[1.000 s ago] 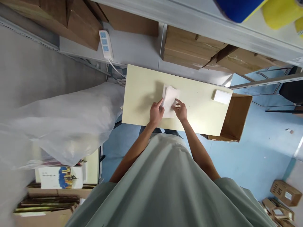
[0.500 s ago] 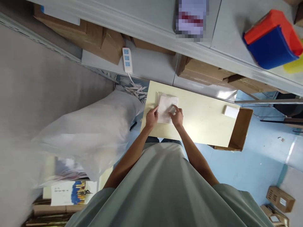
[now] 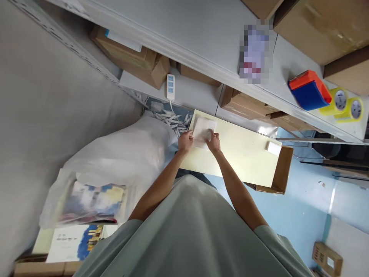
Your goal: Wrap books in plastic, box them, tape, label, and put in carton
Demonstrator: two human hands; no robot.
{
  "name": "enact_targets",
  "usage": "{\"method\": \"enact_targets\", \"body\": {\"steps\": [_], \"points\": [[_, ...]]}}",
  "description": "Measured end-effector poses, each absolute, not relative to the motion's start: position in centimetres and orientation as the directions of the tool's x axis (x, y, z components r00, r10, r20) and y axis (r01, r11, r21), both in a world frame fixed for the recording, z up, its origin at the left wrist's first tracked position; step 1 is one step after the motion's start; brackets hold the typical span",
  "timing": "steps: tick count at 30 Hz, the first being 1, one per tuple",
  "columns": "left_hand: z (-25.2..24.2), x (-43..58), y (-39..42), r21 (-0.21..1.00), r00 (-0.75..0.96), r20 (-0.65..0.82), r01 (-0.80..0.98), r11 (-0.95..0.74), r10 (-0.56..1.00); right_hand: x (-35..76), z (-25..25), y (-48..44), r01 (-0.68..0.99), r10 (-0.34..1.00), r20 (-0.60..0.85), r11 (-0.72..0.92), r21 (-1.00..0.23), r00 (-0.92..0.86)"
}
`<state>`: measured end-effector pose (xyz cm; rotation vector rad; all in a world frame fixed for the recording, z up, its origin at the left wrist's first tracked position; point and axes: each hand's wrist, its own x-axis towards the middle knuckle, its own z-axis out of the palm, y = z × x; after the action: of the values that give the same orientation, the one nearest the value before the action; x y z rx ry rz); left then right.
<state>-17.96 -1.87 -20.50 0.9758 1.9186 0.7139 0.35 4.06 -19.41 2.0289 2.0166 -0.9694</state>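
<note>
A flat white packet (image 3: pixel 203 129) lies near the left end of a pale yellow board (image 3: pixel 242 154). My left hand (image 3: pixel 185 141) pinches the packet's near left edge, fingers curled. On the near right part of the packet rests my right hand (image 3: pixel 213 142), its fingers closed on the wrapping. Both forearms reach out from my pale green shirt. What is inside the packet cannot be made out.
A small white box (image 3: pixel 273 147) sits at the board's right end, above an open cardboard carton (image 3: pixel 281 173). A big white plastic bag (image 3: pixel 127 154) bulges at the left. Shelves hold cardboard boxes (image 3: pixel 135 63), a power strip (image 3: pixel 170 87), a red and blue tape dispenser (image 3: pixel 309 90) and yellow tape rolls (image 3: pixel 343 104).
The view has tilted upward, so the board and my hands sit smaller and more shelf shows. My hands stay on the white packet, now closer together at its near edge.
</note>
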Motion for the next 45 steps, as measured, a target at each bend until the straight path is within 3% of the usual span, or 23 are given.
{"method": "enact_targets", "body": {"steps": [8,16,27,36,39,45], "points": [[-14.2,-17.1,-12.6,0.876,-0.431,-0.335,0.185,0.445,0.838,0.6,-15.1,-3.1,0.912,0.862,-0.414,0.122,-0.391,-0.293],[-9.8,-15.6,-29.2,0.904,-0.582,-0.25,0.147,0.402,0.774,5.4,-12.0,-15.0,0.723,0.812,-0.223,0.312,-0.617,-0.54],[-6.9,-10.0,-49.8,0.889,-0.801,-0.211,0.081,0.451,0.56,10.9,-9.5,-30.6,0.482,0.728,-0.158,0.26,-0.837,-0.667],[-7.3,-11.7,-62.9,0.858,-0.915,-0.204,0.005,0.513,0.349,6.4,-10.1,-38.6,0.425,0.546,-0.222,0.28,-0.861,-0.808],[-8.3,-14.1,-68.8,0.785,-0.925,-0.267,-0.046,0.618,0.27,3.6,-9.4,-40.6,0.404,0.483,-0.224,0.311,-0.86,-0.847],[-11.0,-20.9,-81.0,0.396,-0.96,-0.253,0.014,0.918,0.123,-1.2,-7.2,-46.4,0.388,0.459,-0.21,0.338,-0.858,-0.863]]}}
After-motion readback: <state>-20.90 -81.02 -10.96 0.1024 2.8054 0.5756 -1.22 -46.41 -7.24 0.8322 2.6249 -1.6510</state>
